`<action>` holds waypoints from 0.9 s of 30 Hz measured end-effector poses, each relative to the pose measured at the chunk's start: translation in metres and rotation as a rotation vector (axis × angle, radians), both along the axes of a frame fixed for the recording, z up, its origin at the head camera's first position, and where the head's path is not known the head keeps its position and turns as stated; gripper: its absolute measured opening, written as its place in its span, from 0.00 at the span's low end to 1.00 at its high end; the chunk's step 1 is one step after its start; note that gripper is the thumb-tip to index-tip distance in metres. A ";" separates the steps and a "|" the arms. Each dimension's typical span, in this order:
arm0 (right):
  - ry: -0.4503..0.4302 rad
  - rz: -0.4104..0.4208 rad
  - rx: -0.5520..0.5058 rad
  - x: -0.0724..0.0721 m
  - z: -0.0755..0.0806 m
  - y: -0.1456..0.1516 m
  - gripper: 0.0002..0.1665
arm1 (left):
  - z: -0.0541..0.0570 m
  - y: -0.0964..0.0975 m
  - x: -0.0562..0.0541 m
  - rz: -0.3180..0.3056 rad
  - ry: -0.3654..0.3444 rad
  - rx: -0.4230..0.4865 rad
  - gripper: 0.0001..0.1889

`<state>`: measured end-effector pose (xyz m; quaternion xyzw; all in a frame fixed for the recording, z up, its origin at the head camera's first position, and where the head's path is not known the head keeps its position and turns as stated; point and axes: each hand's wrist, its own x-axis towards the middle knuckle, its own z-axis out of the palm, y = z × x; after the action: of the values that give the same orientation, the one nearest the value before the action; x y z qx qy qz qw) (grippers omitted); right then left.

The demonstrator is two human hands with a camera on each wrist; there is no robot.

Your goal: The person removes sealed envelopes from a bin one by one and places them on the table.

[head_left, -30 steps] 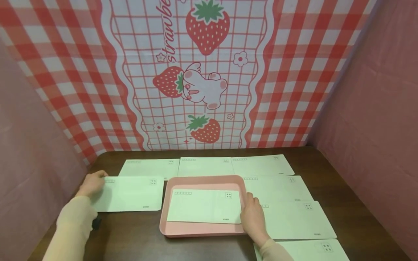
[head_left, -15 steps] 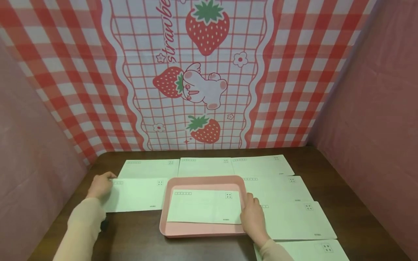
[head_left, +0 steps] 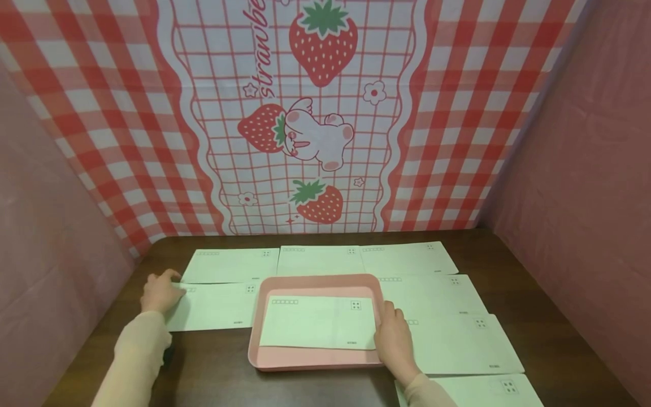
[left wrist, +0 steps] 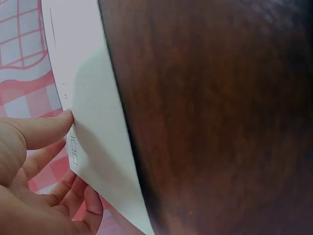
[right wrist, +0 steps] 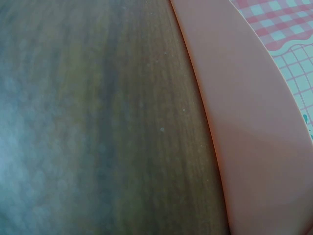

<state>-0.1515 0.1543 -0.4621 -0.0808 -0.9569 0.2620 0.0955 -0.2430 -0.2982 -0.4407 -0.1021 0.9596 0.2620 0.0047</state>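
In the head view my left hand (head_left: 161, 293) is at the left end of a white envelope (head_left: 216, 306) lying left of the pink tray (head_left: 305, 358). The left wrist view shows my thumb (left wrist: 51, 131) on that envelope beside its printed boxes, with curled fingers at its short edge. My right hand (head_left: 395, 342) holds the tray's right side, its fingers at the rim. Inside the tray lies another white envelope (head_left: 315, 325), flat, its stamp square at upper right. Only the tray's outer wall (right wrist: 254, 122) shows in the right wrist view, without the hand.
Behind the tray lies a row of envelopes (head_left: 320, 260). More envelopes (head_left: 468, 345) run down the right side in overlapping order. A brown wooden table (head_left: 213, 373) carries everything. Red checked cloth (head_left: 473, 113) hangs behind, with pink cloth (head_left: 574, 198) at the sides.
My left hand and its envelope have moved right, bringing the envelope up to the tray's left side, below the back-left envelope. My right hand and the tray have stayed put.
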 end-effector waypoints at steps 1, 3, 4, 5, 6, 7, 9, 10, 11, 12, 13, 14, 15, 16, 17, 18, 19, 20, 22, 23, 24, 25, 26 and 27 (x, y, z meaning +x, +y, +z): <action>0.001 0.000 -0.002 0.000 0.000 0.000 0.23 | 0.000 0.001 0.000 0.005 0.003 0.001 0.25; 0.002 0.001 -0.003 0.000 0.000 0.000 0.23 | -0.001 0.002 -0.001 0.014 0.006 0.003 0.26; 0.007 0.003 -0.003 0.000 0.000 0.001 0.23 | -0.001 0.002 -0.002 0.016 0.008 0.003 0.27; 0.011 0.005 -0.001 0.001 0.000 0.001 0.23 | -0.002 0.002 -0.003 0.016 0.014 0.001 0.27; 0.015 0.005 -0.002 0.001 0.000 0.001 0.23 | -0.003 0.003 -0.003 0.016 0.023 -0.001 0.27; 0.016 0.005 -0.002 0.001 0.000 0.001 0.23 | -0.003 0.003 -0.004 0.018 0.033 -0.004 0.28; 0.023 0.006 -0.004 0.001 0.000 0.001 0.23 | -0.004 0.003 -0.006 0.023 0.051 -0.011 0.29; 0.024 0.005 -0.005 0.001 0.000 0.001 0.23 | -0.005 0.003 -0.007 0.024 0.060 -0.015 0.29; 0.023 0.002 -0.007 0.001 0.000 0.001 0.23 | -0.005 0.003 -0.007 0.027 0.066 -0.020 0.30; 0.024 0.001 -0.008 0.001 -0.001 0.001 0.23 | -0.005 0.003 -0.008 0.029 0.067 -0.024 0.30; 0.026 0.001 -0.005 0.001 -0.001 0.000 0.23 | -0.004 0.003 -0.008 0.031 0.063 -0.030 0.30; 0.028 0.001 -0.004 0.001 -0.001 0.000 0.23 | -0.004 0.004 -0.009 0.032 0.057 -0.034 0.30; 0.031 0.000 -0.003 0.001 -0.002 0.000 0.22 | -0.004 0.004 -0.009 0.034 0.053 -0.038 0.30; 0.036 0.000 0.001 0.001 -0.002 0.000 0.22 | -0.004 0.004 -0.010 0.036 0.047 -0.041 0.30; 0.052 0.000 0.003 0.001 -0.002 0.000 0.22 | -0.005 0.004 -0.011 0.038 0.043 -0.043 0.30; 0.067 0.000 0.007 0.002 -0.002 0.000 0.21 | -0.005 0.003 -0.011 0.037 0.040 -0.043 0.29; 0.083 -0.001 0.011 0.002 -0.002 0.000 0.21 | -0.005 0.003 -0.012 0.035 0.038 -0.045 0.29; 0.107 -0.001 0.023 0.003 -0.002 0.000 0.20 | -0.006 0.003 -0.013 0.031 0.037 -0.047 0.29; 0.131 -0.006 0.026 0.003 -0.002 -0.001 0.19 | -0.006 0.002 -0.013 0.018 0.032 -0.053 0.28; 0.141 -0.007 0.027 0.003 -0.002 -0.001 0.19 | -0.006 0.002 -0.013 0.013 0.029 -0.057 0.28; 0.138 -0.005 0.027 0.003 -0.002 -0.001 0.19 | -0.006 0.002 -0.013 0.008 0.024 -0.060 0.27; 0.135 -0.004 0.027 0.003 -0.003 0.000 0.19 | -0.006 0.002 -0.012 0.006 0.019 -0.063 0.27; 0.127 -0.003 0.026 0.002 -0.003 0.000 0.19 | -0.005 0.002 -0.012 0.003 0.012 -0.062 0.27; 0.113 0.000 0.017 0.002 -0.004 0.000 0.20 | -0.004 0.002 -0.012 0.001 0.005 -0.063 0.27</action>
<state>-0.1497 0.1545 -0.4659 -0.0651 -0.9522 0.2580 0.1502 -0.2546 -0.2958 -0.4451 -0.1020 0.9674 0.2318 -0.0012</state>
